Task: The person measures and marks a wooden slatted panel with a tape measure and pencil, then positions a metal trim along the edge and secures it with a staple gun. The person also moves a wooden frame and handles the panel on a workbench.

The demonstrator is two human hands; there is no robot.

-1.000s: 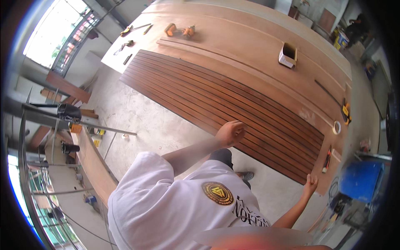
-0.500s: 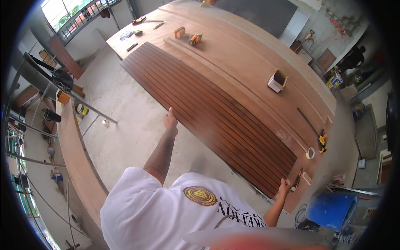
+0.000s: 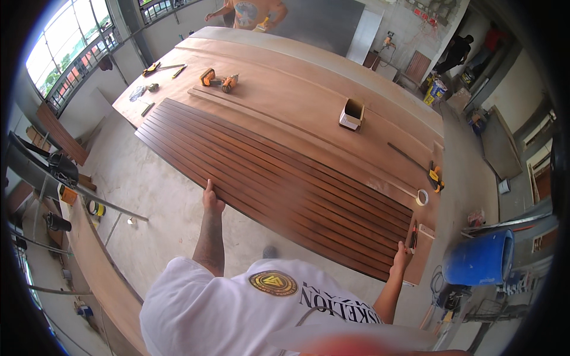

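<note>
A long dark-brown wooden panel [image 3: 279,184] with lengthwise grooves lies slantwise across the near part of a large wooden table [image 3: 285,77]; its near edge juts past the table. My left hand [image 3: 213,198] grips that near edge left of the middle, thumb on top and the other fingers partly hidden. At the panel's right end, my right hand [image 3: 401,257] holds the short edge near the corner. Just beyond that hand lies a slim red-and-black tool [image 3: 414,232], beside a small wooden block [image 3: 426,231].
Farther back on the table are a cordless drill [image 3: 229,83], an orange tool [image 3: 208,76], an open box [image 3: 351,114], a tape roll [image 3: 422,197] and a bar clamp [image 3: 435,177]. A person [image 3: 252,13] stands across the table. A blue drum [image 3: 480,258] is at right.
My view has swung, so the table and panel appear lower on the left and less steep. The person across the table has come into fuller view. Both hands stay on the panel.
</note>
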